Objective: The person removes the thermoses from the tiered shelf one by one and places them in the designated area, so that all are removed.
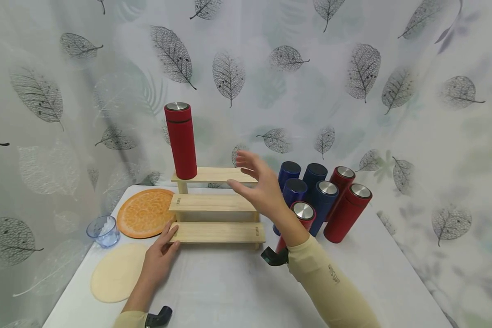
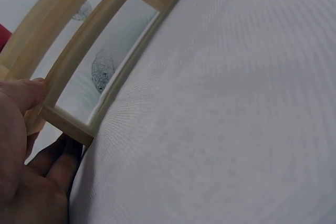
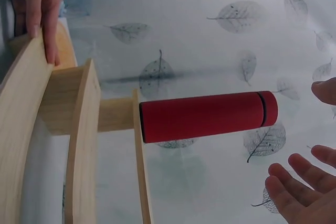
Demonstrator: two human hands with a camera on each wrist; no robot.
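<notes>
A three-step wooden rack [image 1: 217, 233] stands on the table. My left hand [image 1: 161, 253] grips the left end of its lowest step; in the left wrist view the thumb [image 2: 30, 92] lies on the step's edge, other fingers around the end. One red thermos [image 1: 182, 146] with a silver lid stands upright on the left end of the top step. My right hand [image 1: 260, 186] is raised in the air over the rack's right side, holding nothing, fingers spread apart from the thumb. In the right wrist view those fingers [image 3: 296, 182] are apart from the red thermos.
Several blue thermoses [image 1: 325, 200] and red thermoses [image 1: 347, 214] stand grouped right of the rack, beneath my right forearm. To the left are a pizza-patterned round board [image 1: 145, 213], a small blue glass [image 1: 104, 232] with white contents and a pale round disc [image 1: 119, 273]. A leaf-printed curtain [image 1: 246, 68] hangs behind.
</notes>
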